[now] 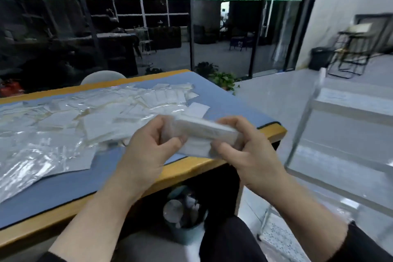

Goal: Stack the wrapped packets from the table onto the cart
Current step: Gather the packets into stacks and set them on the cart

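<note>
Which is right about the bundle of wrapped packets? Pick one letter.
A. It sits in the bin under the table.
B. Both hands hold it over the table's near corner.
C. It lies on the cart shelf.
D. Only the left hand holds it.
B: the left hand and right hand each grip an end of the bundle of wrapped packets, above the table corner.

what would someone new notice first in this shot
Both hands, left hand and right hand, grip a stack of packets over the table's near corner. Behind them, loose packets cover the blue table, and the cart stands to the right.
</note>
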A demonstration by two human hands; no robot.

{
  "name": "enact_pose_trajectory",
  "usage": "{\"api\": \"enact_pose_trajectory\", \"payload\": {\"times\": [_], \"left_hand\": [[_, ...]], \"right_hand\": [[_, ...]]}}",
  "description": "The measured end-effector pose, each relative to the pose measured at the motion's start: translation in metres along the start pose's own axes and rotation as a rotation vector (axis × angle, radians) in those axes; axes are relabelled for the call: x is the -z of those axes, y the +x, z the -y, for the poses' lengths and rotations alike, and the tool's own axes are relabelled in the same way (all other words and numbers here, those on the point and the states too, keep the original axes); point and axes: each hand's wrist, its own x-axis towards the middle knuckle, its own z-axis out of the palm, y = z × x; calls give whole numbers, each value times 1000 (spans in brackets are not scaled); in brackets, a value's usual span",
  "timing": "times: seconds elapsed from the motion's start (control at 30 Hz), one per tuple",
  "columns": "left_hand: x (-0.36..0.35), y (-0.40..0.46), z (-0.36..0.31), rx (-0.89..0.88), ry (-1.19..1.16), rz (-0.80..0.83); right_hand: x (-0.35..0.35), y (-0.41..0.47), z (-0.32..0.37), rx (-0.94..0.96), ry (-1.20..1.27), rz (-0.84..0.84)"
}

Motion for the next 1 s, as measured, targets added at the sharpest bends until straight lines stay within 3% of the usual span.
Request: {"api": "enact_pose_trajectory", "payload": {"times": [0.33, 0.43, 0.57, 0.67, 0.73, 0.87, 1.0], "left_hand": [[-181, 0, -13, 7, -56, 346], [-213, 14, -25, -24, -67, 462], [-251, 40, -43, -85, -27, 527], [-272, 65, -56, -100, -60, 578], [-281, 82, -60, -124, -36, 547], [-298, 131, -54, -63, 39, 181], [-324, 188, -41, 128, 285, 257]], "right_hand": [[169, -88, -18, -218, -129, -220], [214, -87, -12, -266, -182, -168], [256, -62, -4, -312, -434, 21], [282, -36, -6, -307, -572, 3], [300, -20, -10, -335, -634, -42], [336, 8, -24, -401, -673, -262], [363, 42, -47, -507, -674, -373]]}}
